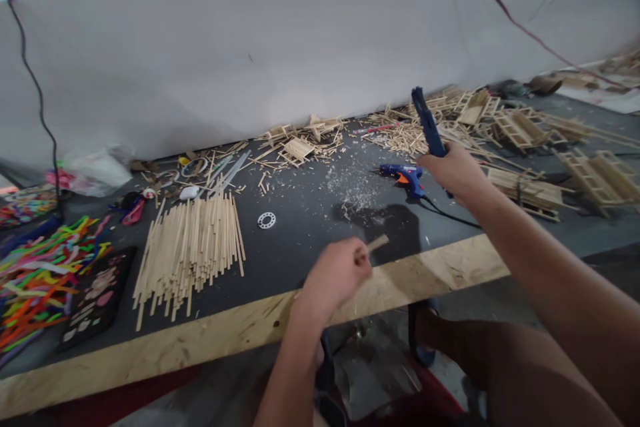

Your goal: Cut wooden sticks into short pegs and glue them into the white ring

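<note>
Near the table's wooden front edge, my left hand (340, 273) is closed with a short wooden stick (379, 243) jutting from its fingers to the right. Farther right, my right hand (455, 170) is wrapped round a long dark blue hand tool (429, 123), held upright above the table; its exact kind does not show. Beneath and left of that hand lies a blue hot glue gun (404, 177) with an orange trigger. A white ring with holes (267, 220) rests left of my hands, beside a spread pile of wooden sticks (193, 250).
Stick-built pieces (299, 147) and offcuts line the back of the dark table. Several stick frames (600, 177) lie at the right. Colourful pipe cleaners (40, 280) and a dark phone-like slab (100, 293) are at the left. The glue gun's cable (450, 215) runs rightward.
</note>
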The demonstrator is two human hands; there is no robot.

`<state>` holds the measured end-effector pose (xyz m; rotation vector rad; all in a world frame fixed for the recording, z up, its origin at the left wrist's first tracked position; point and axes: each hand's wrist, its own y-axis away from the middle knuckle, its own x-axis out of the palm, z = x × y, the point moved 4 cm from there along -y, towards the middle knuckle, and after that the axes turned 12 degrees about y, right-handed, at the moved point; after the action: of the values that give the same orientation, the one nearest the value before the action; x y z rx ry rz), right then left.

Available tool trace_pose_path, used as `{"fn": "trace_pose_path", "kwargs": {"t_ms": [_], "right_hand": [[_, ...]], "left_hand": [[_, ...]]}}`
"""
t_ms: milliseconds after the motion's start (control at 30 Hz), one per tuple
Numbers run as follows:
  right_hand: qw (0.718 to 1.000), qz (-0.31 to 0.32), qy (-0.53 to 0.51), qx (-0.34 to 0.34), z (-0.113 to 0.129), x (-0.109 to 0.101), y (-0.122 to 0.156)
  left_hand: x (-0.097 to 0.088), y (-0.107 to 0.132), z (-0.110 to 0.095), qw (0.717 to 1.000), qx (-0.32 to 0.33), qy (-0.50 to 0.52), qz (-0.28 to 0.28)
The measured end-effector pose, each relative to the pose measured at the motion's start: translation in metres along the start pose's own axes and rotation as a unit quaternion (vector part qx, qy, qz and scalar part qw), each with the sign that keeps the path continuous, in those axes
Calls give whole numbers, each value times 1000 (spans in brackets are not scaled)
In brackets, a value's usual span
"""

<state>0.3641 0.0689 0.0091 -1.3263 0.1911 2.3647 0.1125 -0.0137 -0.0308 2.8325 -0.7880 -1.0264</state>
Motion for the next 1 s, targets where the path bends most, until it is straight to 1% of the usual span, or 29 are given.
{"fn": "trace_pose_path", "kwargs": {"t_ms": [33,67,100,133,167,200,267,333,400,500,600,700,800,900,1000], "right_hand": [[1000,-7,-10,8,1,-1,7],[1000,-10,-18,16,2,0,13],[999,-8,-27,22,2,1,18],[999,0,-43,25,1,4,23],[998,12,-61,29,0,7,27],[996,26,-78,35,-2,11,31],[992,57,-101,48,-7,19,37],[990,84,-101,53,-10,27,44],[988,113,-92,41,-10,32,52],[983,168,-75,-5,-1,38,68],[969,233,-66,-52,12,43,86],[953,283,-54,-89,23,48,100],[944,303,-49,-120,31,52,109],[942,304,-50,-135,34,52,112],[940,302,-52,-149,35,53,113]], "left_hand": [[-16,-2,0,995,-13,20,-99],[-31,-2,1,981,-26,33,-191],[-43,-2,3,965,-39,36,-255],[-50,-2,4,956,-50,37,-286],[-53,-3,5,954,-58,36,-292],[-53,-4,6,957,-62,32,-280],[-45,-5,7,972,-66,21,-227],[-35,-5,8,981,-69,6,-184],[-28,-4,8,984,-66,12,-166],[-26,-1,6,980,-53,77,-175],[-28,2,3,968,-32,152,-195],[-27,4,0,955,-7,200,-217],[-22,5,-2,949,-2,230,-214],[-16,4,-2,947,-8,254,-197],[-13,2,2,943,-21,267,-197]]}}
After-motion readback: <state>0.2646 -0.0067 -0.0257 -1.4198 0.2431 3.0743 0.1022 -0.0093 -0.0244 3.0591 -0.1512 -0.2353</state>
